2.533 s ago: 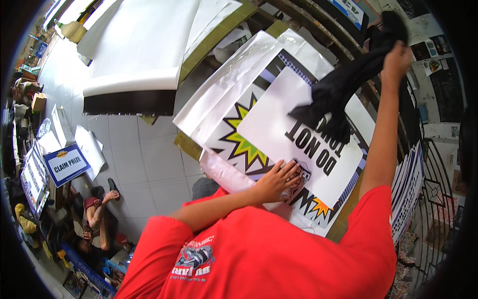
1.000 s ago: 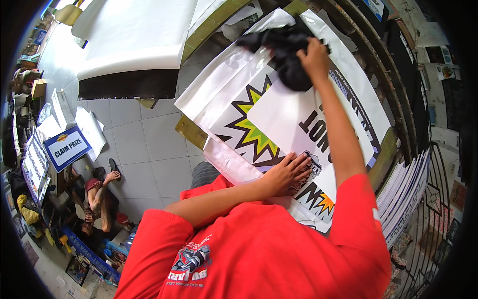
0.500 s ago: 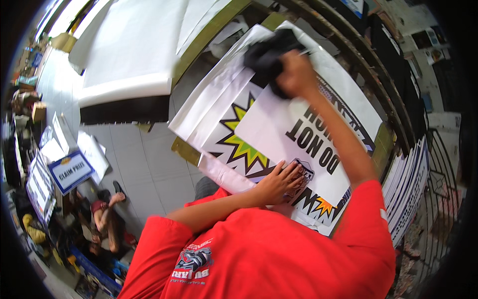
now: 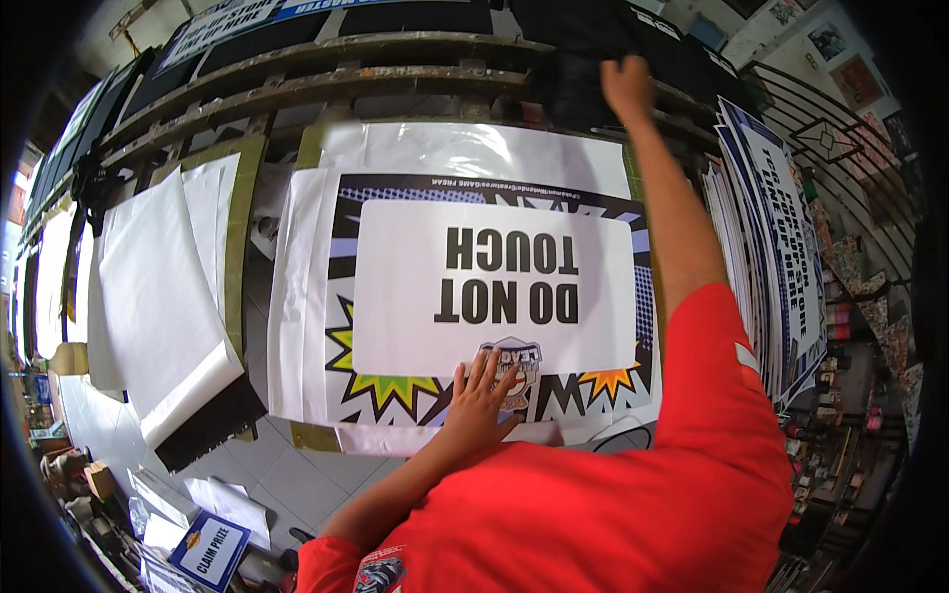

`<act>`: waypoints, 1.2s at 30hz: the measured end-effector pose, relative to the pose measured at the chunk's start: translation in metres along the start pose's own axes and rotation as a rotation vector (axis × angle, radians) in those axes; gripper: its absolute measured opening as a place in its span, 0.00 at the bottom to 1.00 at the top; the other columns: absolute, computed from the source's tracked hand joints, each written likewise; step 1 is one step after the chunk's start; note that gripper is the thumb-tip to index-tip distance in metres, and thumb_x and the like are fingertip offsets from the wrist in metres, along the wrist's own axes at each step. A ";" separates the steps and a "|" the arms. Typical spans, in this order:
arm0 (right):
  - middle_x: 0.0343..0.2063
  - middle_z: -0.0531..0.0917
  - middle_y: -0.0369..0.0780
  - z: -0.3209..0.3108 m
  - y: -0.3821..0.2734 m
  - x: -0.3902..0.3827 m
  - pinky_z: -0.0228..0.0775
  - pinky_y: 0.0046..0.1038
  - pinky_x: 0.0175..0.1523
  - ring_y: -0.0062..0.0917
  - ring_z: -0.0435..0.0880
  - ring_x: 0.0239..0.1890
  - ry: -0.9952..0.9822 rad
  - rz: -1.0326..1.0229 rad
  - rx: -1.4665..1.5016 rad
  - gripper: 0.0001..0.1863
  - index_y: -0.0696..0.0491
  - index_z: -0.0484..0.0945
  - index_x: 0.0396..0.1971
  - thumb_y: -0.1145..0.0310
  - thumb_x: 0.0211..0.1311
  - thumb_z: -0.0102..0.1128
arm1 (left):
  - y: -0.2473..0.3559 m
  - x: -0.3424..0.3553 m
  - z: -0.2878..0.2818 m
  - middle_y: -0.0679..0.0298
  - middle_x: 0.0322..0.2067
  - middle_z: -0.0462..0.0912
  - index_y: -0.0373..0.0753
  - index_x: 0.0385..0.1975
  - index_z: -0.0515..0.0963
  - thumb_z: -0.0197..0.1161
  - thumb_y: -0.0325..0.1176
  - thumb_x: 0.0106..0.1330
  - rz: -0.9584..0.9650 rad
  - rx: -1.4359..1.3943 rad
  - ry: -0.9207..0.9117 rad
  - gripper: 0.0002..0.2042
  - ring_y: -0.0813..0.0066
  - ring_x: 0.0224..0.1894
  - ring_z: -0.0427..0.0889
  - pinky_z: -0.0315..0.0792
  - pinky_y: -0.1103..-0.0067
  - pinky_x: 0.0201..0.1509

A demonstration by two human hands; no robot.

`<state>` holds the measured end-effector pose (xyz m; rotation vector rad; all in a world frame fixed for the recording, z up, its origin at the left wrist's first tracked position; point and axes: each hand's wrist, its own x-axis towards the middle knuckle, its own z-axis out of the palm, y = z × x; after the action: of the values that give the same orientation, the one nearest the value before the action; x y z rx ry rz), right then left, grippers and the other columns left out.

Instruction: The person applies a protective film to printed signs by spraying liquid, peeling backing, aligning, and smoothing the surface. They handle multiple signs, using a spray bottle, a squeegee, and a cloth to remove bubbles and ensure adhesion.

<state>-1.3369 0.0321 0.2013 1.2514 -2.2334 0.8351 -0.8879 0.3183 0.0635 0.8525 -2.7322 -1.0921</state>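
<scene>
My left hand (image 4: pixel 479 405) lies flat on the lower edge of the printed sign (image 4: pixel 494 267), fingers spread wide over its badge (image 4: pixel 514 368), gripping nothing. The sign lies face up in front of me, its big black letters upside down from where I am, with a green burst and an orange one along the near border. White sheets (image 4: pixel 297 296) stick out from under it.

My right hand (image 4: pixel 628 91) is stretched out past the far side of the sign, right by the black cloth (image 4: pixel 571 89) at the wooden rails (image 4: pixel 395 81). The cloth blends into the dark boards (image 4: pixel 425 22) behind, so I can't tell whether my fingers are closed on it.

To my right, a stack of signs (image 4: pixel 781 247) leans on edge; to my left, a large white sheet (image 4: pixel 163 282) hangs over a tiled floor (image 4: pixel 321 479).
</scene>
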 end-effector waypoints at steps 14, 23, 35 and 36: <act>0.62 0.66 0.62 0.096 0.300 -0.085 0.53 0.44 0.71 0.54 0.63 0.66 -0.571 0.020 -0.362 0.46 0.65 0.63 0.64 0.38 0.62 0.54 | -0.025 -0.107 -0.145 0.46 0.68 0.60 0.39 0.63 0.67 0.64 0.33 0.64 -0.138 -0.667 0.229 0.27 0.48 0.69 0.62 0.61 0.64 0.70; 0.64 0.64 0.58 -0.022 0.192 -0.122 0.53 0.42 0.71 0.50 0.61 0.68 -0.299 -0.219 -0.217 0.33 0.57 0.62 0.67 0.54 0.69 0.55 | -0.229 -0.345 -0.307 0.64 0.37 0.83 0.32 0.46 0.78 0.60 0.29 0.67 -0.684 0.063 1.257 0.11 0.75 0.38 0.80 0.73 0.79 0.45; 0.54 0.78 0.43 -0.210 -0.273 -0.479 0.69 0.31 0.58 0.32 0.77 0.56 -0.510 -0.044 0.465 0.23 0.57 0.75 0.53 0.79 0.55 0.61 | -0.720 -0.622 -0.598 0.52 0.53 0.77 0.35 0.64 0.62 0.65 0.41 0.64 -0.770 -0.131 1.468 0.31 0.61 0.50 0.78 0.74 0.68 0.53; 0.52 0.79 0.46 -0.228 -0.320 -0.496 0.68 0.33 0.60 0.38 0.78 0.54 -0.630 -0.031 0.496 0.18 0.58 0.78 0.48 0.78 0.55 0.62 | -0.740 -0.642 -0.605 0.51 0.53 0.76 0.36 0.65 0.61 0.66 0.42 0.63 -0.772 -0.209 1.525 0.33 0.60 0.50 0.78 0.75 0.67 0.52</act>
<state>-0.7969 0.3559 0.1427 2.0012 -2.5476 1.1511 0.1613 -0.1542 0.1094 1.7194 -1.0205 -0.3361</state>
